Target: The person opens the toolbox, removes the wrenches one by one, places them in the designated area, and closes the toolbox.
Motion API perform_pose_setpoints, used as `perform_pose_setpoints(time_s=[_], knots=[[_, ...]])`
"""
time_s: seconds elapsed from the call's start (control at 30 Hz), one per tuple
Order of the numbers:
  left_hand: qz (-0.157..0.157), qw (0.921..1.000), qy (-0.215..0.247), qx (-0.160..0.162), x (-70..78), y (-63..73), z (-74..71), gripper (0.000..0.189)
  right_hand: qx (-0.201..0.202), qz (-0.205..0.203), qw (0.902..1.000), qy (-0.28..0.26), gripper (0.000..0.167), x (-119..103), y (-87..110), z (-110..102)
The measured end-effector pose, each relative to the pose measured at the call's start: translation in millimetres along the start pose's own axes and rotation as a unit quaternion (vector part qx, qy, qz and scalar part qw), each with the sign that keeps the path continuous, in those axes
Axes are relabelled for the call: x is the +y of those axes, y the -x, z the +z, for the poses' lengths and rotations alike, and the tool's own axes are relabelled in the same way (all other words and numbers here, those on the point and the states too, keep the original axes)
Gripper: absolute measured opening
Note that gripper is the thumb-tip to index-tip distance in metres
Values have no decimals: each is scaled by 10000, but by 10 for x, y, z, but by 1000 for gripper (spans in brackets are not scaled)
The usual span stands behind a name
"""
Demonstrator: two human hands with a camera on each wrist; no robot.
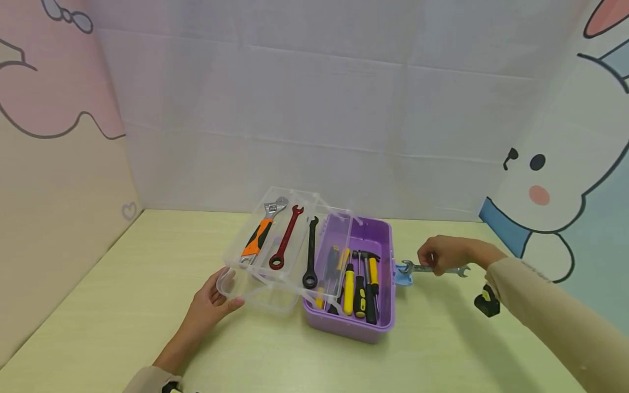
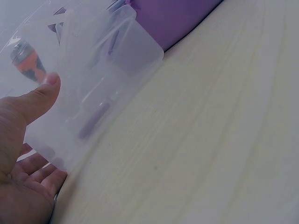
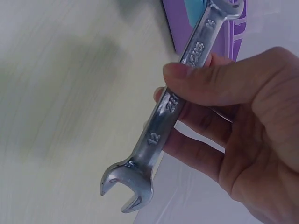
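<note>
My right hand (image 1: pixel 444 255) pinches a silver double open-end wrench (image 3: pixel 156 122) by its middle, thumb on one face and fingers behind. The wrench is level, right of the purple toolbox (image 1: pixel 344 326), one end near its light blue latch (image 1: pixel 404 275). At the left, my left hand (image 1: pixel 210 305) holds the corner of the toolbox's clear lid (image 2: pixel 98 84), thumb and fingers on opposite sides. Over the left part lies a clear tray (image 1: pixel 295 282) with an orange-and-black adjustable wrench (image 1: pixel 257 237), a red wrench (image 1: pixel 286 240) and a black wrench (image 1: pixel 312 254).
Inside the box lie yellow-and-black screwdrivers (image 1: pixel 349 290), a small hammer (image 1: pixel 369 289) and other tools, partly seen through the clear tray. The pale wooden table (image 1: pixel 98 295) meets a white back wall (image 1: pixel 295 109), with printed panels at both sides.
</note>
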State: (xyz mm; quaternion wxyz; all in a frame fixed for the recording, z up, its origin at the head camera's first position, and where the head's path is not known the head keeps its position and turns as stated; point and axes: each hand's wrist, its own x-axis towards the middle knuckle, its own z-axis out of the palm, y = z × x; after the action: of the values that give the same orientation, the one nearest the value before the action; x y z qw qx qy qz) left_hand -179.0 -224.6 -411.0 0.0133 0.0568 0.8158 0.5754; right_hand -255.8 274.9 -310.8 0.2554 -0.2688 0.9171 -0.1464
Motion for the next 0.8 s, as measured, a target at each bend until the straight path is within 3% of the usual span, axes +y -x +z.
perform_pose_setpoints(time_s=[0.3,0.47,0.8], knots=[[54,9999,-96,42,-17,-13,10,79,57,141,9997,173,24,89,-17,125],[76,9999,-71,56,-14,-5,14,79,52,344,9993,-166,20,89,-27,183],[159,9997,-163,65,-7,1,16,78,176,1442,9847,-959,15,169,12,252]])
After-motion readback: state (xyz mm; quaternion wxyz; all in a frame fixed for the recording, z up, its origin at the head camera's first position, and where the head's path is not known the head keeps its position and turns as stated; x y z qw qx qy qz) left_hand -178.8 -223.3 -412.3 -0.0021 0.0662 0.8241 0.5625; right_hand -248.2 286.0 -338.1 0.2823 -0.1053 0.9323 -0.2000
